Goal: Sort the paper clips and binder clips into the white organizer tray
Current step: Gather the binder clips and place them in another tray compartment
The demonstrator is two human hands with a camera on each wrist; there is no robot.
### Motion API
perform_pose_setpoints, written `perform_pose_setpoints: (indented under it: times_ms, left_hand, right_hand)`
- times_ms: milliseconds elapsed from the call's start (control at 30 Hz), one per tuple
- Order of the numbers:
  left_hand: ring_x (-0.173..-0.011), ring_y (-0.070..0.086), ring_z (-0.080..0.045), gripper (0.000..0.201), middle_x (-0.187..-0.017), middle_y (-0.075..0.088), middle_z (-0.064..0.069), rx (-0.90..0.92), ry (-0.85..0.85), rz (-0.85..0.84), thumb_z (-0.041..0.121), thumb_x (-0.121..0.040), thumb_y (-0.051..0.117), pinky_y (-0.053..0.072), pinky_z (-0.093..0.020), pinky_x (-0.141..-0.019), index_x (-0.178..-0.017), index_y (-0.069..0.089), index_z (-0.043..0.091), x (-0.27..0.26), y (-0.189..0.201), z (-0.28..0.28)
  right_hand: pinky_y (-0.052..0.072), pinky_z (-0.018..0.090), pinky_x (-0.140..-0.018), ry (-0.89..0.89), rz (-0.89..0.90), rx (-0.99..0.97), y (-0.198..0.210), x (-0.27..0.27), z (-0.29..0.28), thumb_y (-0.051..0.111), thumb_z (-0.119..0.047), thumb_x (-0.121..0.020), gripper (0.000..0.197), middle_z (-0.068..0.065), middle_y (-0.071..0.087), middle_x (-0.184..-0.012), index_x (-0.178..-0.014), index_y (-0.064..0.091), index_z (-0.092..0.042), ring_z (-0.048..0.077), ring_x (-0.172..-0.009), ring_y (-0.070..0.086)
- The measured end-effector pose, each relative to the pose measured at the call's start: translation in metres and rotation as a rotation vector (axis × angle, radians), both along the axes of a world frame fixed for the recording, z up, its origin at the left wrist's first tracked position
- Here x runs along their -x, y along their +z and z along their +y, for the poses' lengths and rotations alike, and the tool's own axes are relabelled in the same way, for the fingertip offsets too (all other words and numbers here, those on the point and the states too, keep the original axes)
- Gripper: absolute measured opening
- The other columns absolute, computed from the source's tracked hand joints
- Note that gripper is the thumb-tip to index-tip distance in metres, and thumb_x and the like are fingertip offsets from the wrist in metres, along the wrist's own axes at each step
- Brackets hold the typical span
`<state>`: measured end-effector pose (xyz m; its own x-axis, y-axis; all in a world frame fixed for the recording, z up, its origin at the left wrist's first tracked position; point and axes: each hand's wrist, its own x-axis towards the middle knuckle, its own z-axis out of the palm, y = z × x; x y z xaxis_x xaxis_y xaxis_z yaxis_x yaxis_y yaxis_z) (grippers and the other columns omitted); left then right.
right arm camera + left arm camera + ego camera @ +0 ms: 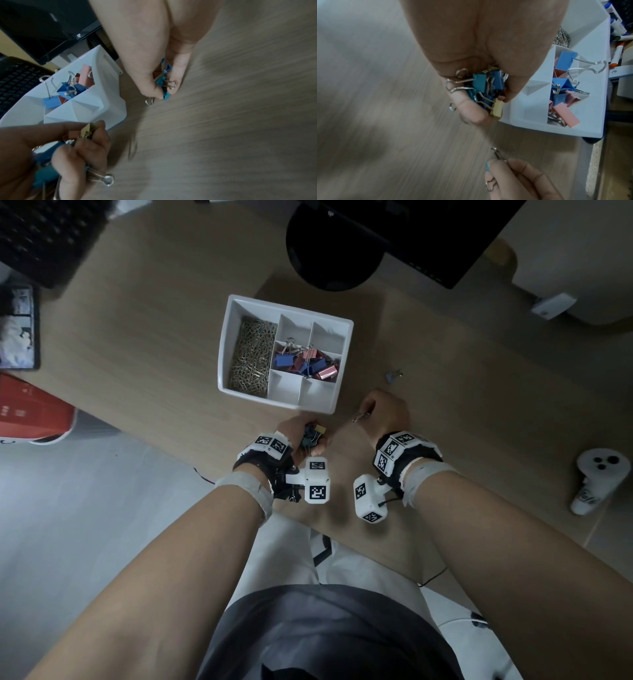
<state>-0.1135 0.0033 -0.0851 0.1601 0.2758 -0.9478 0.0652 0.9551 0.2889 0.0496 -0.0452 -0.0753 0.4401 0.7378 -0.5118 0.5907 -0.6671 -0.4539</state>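
Note:
The white organizer tray [224, 344] [590, 129] [106, 86] sits mid-desk. Its long left compartment holds gold paper clips [251, 354]; a middle compartment holds blue and pink binder clips [306, 362] [563, 94] [68, 89]. Just in front of the tray, my left hand [301, 436] [479, 94] [73, 148] grips a bunch of small binder clips [312, 434] [486, 89], teal, blue and yellow. To its right, my right hand [383, 416] [164, 83] [506, 174] pinches small teal binder clips [164, 86] [361, 416] close above the desk. One small blue binder clip [393, 375] lies loose on the desk, right of the tray.
A black monitor stand [335, 254] and monitor [428, 237] are behind the tray, a black keyboard [44, 237] at the far left. A red box [30, 409] hangs off the desk's left edge. A white controller [596, 477] lies at the right.

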Motion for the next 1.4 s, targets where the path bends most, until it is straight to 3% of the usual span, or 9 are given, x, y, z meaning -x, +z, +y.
perform_pose_setpoints:
  times_ms: [167,300,567,800,967,1067,1133,1200,1400]
  left_hand:
    - [-0.039,0.059,-0.012,0.052,-0.045,0.06,-0.005,-0.006,0.032,0.05,0.014,-0.092,0.055,0.05,-0.022,-0.04,-0.042,0.066,0.006,0.001,0.002,0.0]
    - [-0.04,0.06,-0.012,0.016,-0.045,0.061,-0.003,0.002,0.002,0.062,0.016,-0.093,0.053,0.052,-0.022,-0.043,-0.078,0.056,0.01,-0.002,0.006,-0.001]
    - [-0.045,0.065,-0.014,0.012,-0.05,0.066,-0.002,-0.001,-0.046,0.005,0.015,-0.095,0.05,0.055,-0.026,-0.046,-0.086,0.055,0.01,-0.017,0.009,-0.004]
    - [-0.049,0.068,-0.014,0.019,-0.052,0.068,-0.001,-0.013,-0.021,-0.054,0.015,-0.1,0.041,0.058,-0.028,-0.051,-0.087,0.054,0.011,-0.034,0.008,-0.011]
    - [-0.045,0.064,-0.016,0.01,-0.052,0.066,-0.003,-0.039,-0.056,-0.04,0.014,-0.094,0.05,0.056,-0.028,-0.048,-0.095,0.056,0.005,-0.038,0.015,-0.013]
    - [-0.042,0.059,-0.024,0.024,-0.067,0.061,-0.019,-0.084,-0.144,-0.029,-0.001,-0.093,0.044,0.05,-0.034,-0.046,-0.113,0.054,-0.011,-0.036,0.02,-0.012]
    - [-0.041,0.055,-0.023,0.019,-0.069,0.058,-0.022,-0.063,-0.162,-0.031,0.002,-0.095,0.041,0.044,-0.026,-0.04,-0.09,0.055,-0.011,-0.033,0.02,-0.01]
    - [-0.038,0.048,-0.018,0.03,-0.057,0.056,-0.015,-0.025,-0.157,-0.036,0.014,-0.097,0.041,0.035,-0.016,-0.037,-0.07,0.048,0.003,-0.028,0.017,-0.009]
    - [-0.034,0.04,-0.016,0.033,-0.052,0.05,-0.008,-0.004,-0.124,-0.059,0.02,-0.096,0.043,0.023,-0.013,-0.036,-0.065,0.044,0.009,-0.017,0.013,-0.006]
  right_hand:
    - [0.055,0.032,-0.086,-0.021,0.019,-0.007,-0.002,-0.001,-0.002,0.067,-0.011,-0.08,0.014,-0.002,0.074,-0.094,-0.084,0.075,-0.022,0.02,-0.088,0.068]
    - [0.054,0.026,-0.086,-0.068,0.038,0.023,-0.001,-0.005,-0.003,0.071,-0.017,-0.08,0.01,-0.003,0.077,-0.086,-0.082,0.08,-0.022,0.016,-0.084,0.07]
    - [0.057,0.025,-0.081,-0.135,0.224,-0.129,0.022,-0.01,-0.001,0.075,-0.007,-0.076,0.017,-0.004,0.077,-0.08,-0.081,0.082,-0.021,0.011,-0.08,0.071]
    - [0.056,0.017,-0.082,0.092,0.53,-0.107,0.045,-0.008,0.0,0.079,-0.007,-0.078,0.024,-0.008,0.077,-0.092,-0.098,0.079,-0.02,0.002,-0.087,0.071]
    - [0.056,0.024,-0.084,-0.052,0.278,-0.174,0.044,-0.026,-0.009,0.069,-0.011,-0.084,0.018,-0.013,0.073,-0.086,-0.092,0.078,-0.024,0.004,-0.085,0.069]
    - [0.054,0.031,-0.085,0.028,0.196,0.019,0.025,-0.036,-0.027,0.074,-0.012,-0.077,0.027,-0.009,0.068,-0.098,-0.1,0.071,-0.026,0.013,-0.092,0.067]
    - [0.055,0.032,-0.082,0.128,0.157,0.141,0.008,-0.032,-0.038,0.084,-0.024,-0.069,0.033,-0.008,0.065,-0.102,-0.095,0.065,-0.031,0.014,-0.089,0.066]
    - [0.055,0.032,-0.081,0.161,0.064,0.15,-0.005,-0.024,-0.041,0.085,-0.026,-0.069,0.032,-0.007,0.063,-0.106,-0.092,0.064,-0.031,0.014,-0.086,0.066]
    - [0.056,0.036,-0.082,0.098,0.05,-0.022,-0.018,-0.02,-0.038,0.073,-0.012,-0.081,0.009,0.002,0.073,-0.094,-0.088,0.074,-0.017,0.022,-0.087,0.069]
